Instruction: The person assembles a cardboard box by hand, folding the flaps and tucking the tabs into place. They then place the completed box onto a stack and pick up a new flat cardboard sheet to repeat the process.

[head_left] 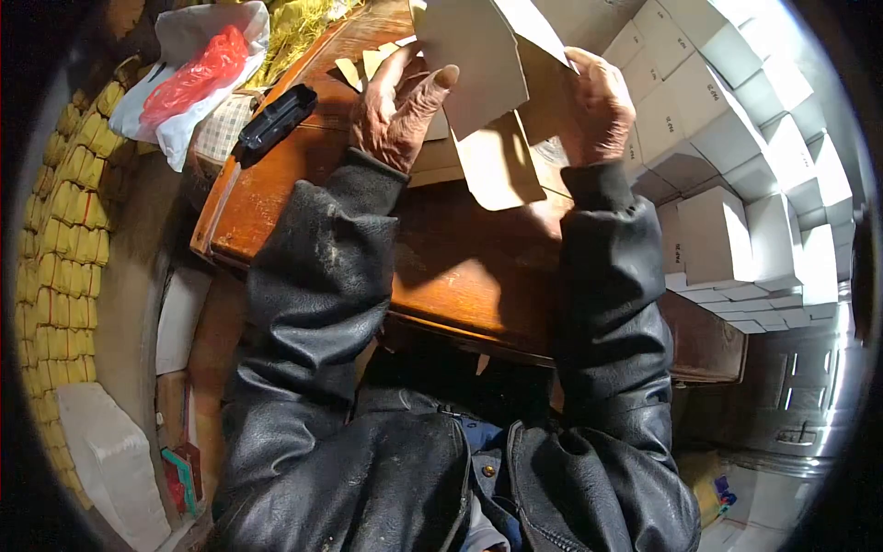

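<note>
Both my hands hold up a flat, unfolded cardboard box blank [487,83] above a brown wooden table [460,276]. My left hand [395,106] grips its left edge with the thumb pressed on the front face. Along the blank's right side, my right hand [600,101] has its fingers curled around the card. A flap of the blank hangs down toward the table. More flat blanks lie stacked on the table under my hands.
A black stapler-like tool [274,120] lies at the table's left edge. Plastic bags, one red [198,74], sit beyond it. Stacked white folded boxes [736,166] fill the right side. Yellow packages [64,221] line the left.
</note>
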`<action>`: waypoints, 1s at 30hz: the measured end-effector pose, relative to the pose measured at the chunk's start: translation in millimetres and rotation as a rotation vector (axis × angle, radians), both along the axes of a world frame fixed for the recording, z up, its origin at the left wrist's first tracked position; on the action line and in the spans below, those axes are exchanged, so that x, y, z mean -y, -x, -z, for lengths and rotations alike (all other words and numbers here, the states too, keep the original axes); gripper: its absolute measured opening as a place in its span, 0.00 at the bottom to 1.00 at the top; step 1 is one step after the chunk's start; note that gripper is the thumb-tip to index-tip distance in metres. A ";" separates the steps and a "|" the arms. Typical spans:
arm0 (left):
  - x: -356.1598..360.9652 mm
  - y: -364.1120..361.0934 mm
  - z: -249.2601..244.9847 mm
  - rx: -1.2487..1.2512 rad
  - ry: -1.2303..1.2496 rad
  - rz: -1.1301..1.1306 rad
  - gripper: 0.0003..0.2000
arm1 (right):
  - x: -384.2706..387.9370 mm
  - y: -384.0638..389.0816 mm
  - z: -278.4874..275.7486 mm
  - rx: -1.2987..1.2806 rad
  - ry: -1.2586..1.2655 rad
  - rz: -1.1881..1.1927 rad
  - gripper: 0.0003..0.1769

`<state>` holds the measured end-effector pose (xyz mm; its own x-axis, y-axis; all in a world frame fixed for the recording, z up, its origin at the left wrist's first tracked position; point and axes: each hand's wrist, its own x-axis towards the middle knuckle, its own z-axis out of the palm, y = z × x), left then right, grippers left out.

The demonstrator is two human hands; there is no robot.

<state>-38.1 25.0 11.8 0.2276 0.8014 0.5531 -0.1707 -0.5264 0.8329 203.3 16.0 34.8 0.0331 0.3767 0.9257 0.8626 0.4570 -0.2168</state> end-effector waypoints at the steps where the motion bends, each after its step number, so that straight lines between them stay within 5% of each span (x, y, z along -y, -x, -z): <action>1: -1.1 0.0 1.8 -0.009 -0.013 -0.003 0.44 | 12.6 -2.7 -4.2 -0.017 0.014 -0.006 0.08; 8: 22.7 -12.8 -2.2 -0.128 0.035 0.297 0.49 | 108.6 -6.9 -17.2 0.146 0.039 0.308 0.07; 11: 30.0 -24.2 12.2 -0.246 0.060 0.258 0.57 | 133.0 -14.0 -6.7 0.201 0.069 0.301 0.11; 16: 39.5 -40.4 28.2 -0.604 -0.298 0.029 0.69 | 142.0 -18.3 20.2 0.175 0.231 0.273 0.11; 23: 42.3 -42.8 35.5 -0.578 -0.519 0.020 0.69 | 151.6 -14.6 24.4 0.105 0.305 0.070 0.17; 30: 51.7 -47.9 26.0 -0.558 -0.558 0.066 0.56 | 160.9 -26.4 13.0 0.187 0.316 -0.065 0.16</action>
